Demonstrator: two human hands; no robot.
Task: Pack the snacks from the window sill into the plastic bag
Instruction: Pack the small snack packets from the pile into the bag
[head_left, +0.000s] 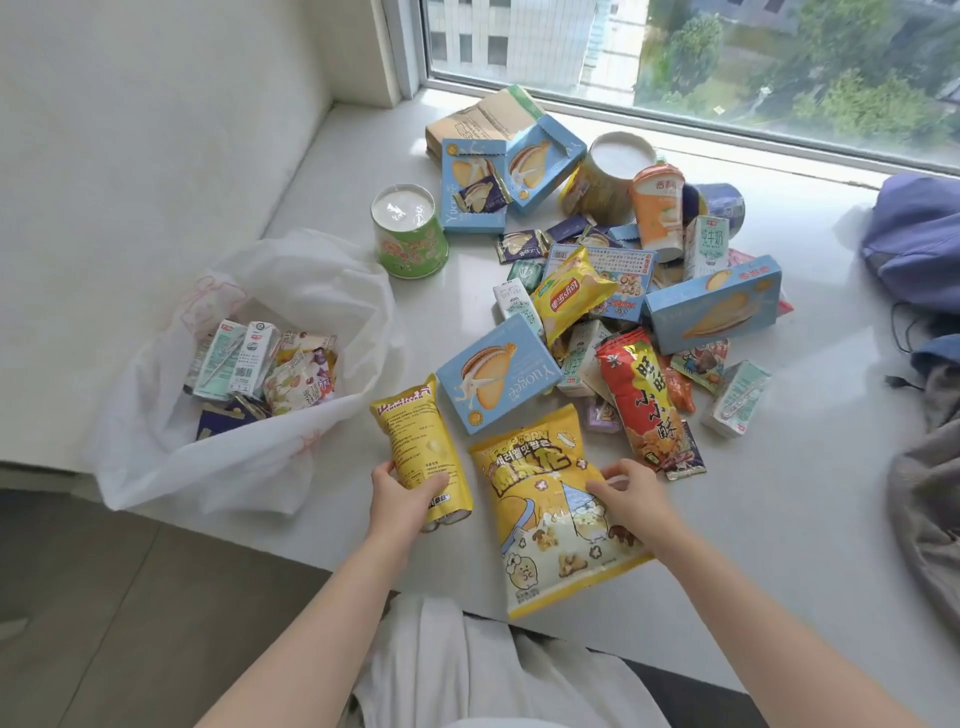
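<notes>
Two grips: my left hand (402, 499) wraps a yellow snack pouch (418, 431), right hand (631, 493) pinches the popcorn bag (545, 519); I'd lay both flat in the plastic bag (234, 467), frame left.

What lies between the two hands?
In the head view, the large yellow popcorn bag, which the right hand pinches; the left hand grips a smaller yellow packet.

A translucent white plastic bag (234, 467) lies open on the left of the pale window sill (779, 519), holding milk cartons (234, 358) and small packets (298, 384), with a heap of snacks (639, 395), blue biscuit boxes (498, 382), cups (410, 234) and yellow bags (550, 509), to its right.
</notes>
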